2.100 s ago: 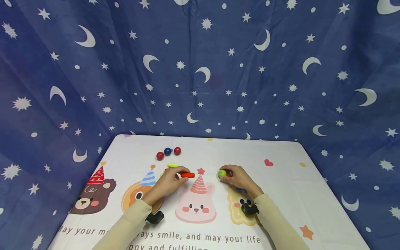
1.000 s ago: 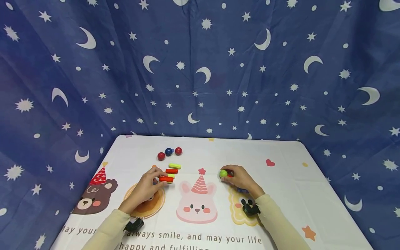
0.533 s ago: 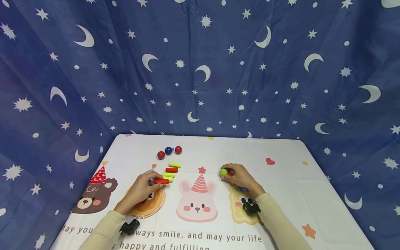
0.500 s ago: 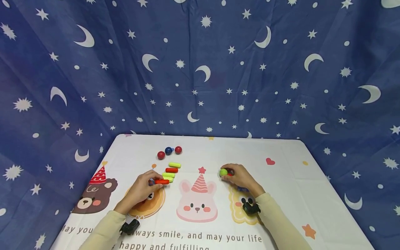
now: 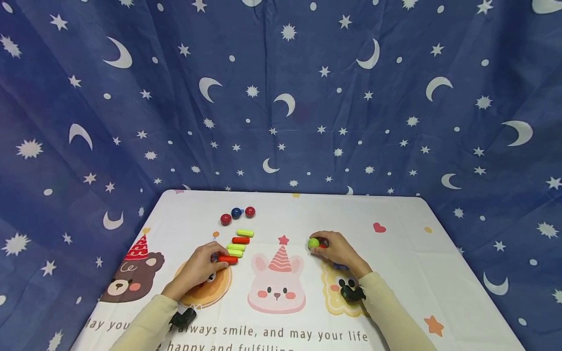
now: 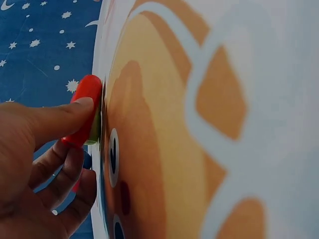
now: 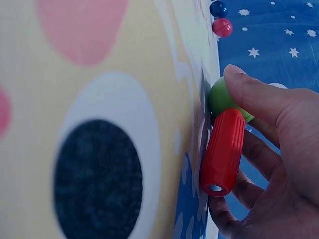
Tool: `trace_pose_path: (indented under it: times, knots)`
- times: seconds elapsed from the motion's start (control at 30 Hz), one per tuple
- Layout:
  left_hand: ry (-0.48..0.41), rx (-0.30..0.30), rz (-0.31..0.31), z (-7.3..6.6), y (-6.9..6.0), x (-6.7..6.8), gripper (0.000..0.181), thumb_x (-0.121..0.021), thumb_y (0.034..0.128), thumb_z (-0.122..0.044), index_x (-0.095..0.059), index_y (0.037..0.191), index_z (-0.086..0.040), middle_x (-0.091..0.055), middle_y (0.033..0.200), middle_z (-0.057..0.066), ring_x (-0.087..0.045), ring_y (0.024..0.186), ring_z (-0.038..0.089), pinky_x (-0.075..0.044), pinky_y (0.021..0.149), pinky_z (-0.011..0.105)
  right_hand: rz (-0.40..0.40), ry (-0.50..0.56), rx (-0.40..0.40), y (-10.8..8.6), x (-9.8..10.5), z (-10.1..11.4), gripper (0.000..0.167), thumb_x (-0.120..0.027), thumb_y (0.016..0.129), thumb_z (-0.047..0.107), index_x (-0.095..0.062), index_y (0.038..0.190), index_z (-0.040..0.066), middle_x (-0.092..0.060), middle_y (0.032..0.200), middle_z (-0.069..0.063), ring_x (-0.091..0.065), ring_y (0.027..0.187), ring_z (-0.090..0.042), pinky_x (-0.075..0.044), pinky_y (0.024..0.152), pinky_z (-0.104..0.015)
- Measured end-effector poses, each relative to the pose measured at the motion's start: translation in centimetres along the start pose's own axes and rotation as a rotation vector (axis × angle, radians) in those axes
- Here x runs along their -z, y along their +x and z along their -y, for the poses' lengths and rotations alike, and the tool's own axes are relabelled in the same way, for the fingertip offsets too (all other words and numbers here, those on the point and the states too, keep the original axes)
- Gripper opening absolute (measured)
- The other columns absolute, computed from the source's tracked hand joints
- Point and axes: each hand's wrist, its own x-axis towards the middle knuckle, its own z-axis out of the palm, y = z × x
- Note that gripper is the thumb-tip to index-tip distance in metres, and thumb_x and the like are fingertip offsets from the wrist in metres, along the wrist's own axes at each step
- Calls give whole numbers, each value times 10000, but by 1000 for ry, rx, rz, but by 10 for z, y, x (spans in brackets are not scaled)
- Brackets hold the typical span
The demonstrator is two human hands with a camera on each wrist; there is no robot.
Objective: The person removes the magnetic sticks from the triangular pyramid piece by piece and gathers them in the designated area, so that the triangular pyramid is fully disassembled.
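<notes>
My left hand (image 5: 201, 267) pinches a red ridged cylinder (image 6: 88, 94) between thumb and fingers, low over the tabletop. In the head view that cylinder lies at the near end of a short row of sticks: a yellow-green cylinder (image 5: 245, 233) farthest back, then a red cylinder (image 5: 240, 240), then two more yellow-green ones. To the right, my right hand (image 5: 340, 251) holds a green ball (image 7: 221, 98) at the table, thumb against it. A red ridged cylinder (image 7: 223, 154) with a hole in its end lies beside the ball, under the same hand.
Behind the row stand a red ball (image 5: 226, 219), a dark blue ball (image 5: 236, 212) and another red ball (image 5: 250, 211). The white table cover (image 5: 351, 214) carries printed animals and text. A blue starry curtain (image 5: 290, 141) rises at the back.
My left hand has carried the red cylinder leftward and nearer to me, down to the near end of the row. The right hand stays in place with the green ball.
</notes>
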Motion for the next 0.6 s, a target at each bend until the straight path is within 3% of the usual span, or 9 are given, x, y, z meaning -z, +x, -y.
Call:
trace_pose_path:
  times: [0.13,0.27,0.6]
  knots:
    - [47,-8,-1,-1,0,-1,221,-823,774,-98,-721,960,-164,-644,955,-6,-564,856,157,-510,800,319,3,7,-6,-1,0,0,386,-806,812,302,-696,1173,220,-699,1164,0,-620,1065,-193,-470,1016,-466]
    - [62,23,16,-3,1,-1,225,-818,784,-108,-722,977,-173,-643,993,11,-578,916,171,-518,883,400,0,4,-2,-1,0,0,387,-808,810,298,-697,1171,216,-701,1147,2,-619,1042,-182,-480,999,-458]
    - [46,51,37,-1,7,-3,221,-824,781,-123,-707,956,-188,-621,944,-26,-539,857,150,-487,836,349,-4,2,-3,-1,1,3,386,-812,809,271,-699,1171,200,-702,1155,-15,-620,1030,-178,-484,993,-454]
